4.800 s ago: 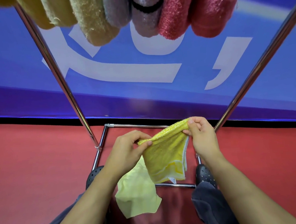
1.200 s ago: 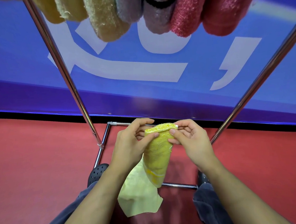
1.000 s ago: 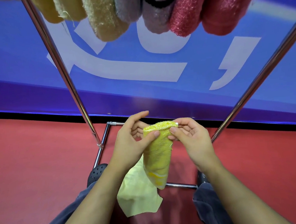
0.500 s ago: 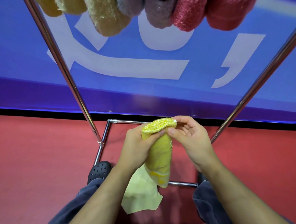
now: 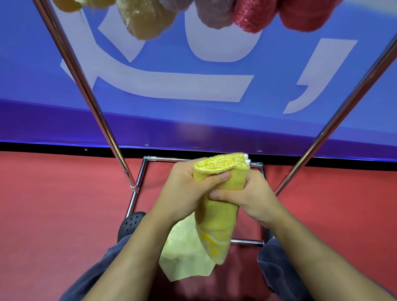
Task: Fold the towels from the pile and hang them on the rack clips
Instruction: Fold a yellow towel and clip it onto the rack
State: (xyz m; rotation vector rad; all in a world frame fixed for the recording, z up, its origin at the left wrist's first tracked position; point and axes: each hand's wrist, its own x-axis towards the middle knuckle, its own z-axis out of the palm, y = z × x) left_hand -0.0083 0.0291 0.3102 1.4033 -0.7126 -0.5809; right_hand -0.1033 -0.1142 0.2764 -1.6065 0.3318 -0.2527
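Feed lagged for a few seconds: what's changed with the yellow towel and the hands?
The yellow towel, earlier held spread by its top edge, is now folded narrow. The left hand and right hand have closed in and grip it together. Hung towels and the pale cloth are unchanged.

We find no text that we can read for certain. The blue banner (image 5: 214,116) behind the rack carries large white strokes (image 5: 165,87), seemingly part of a big character cut off by the hanging towels, with a comma-like mark (image 5: 317,76) to their right; we cannot tell what they spell.
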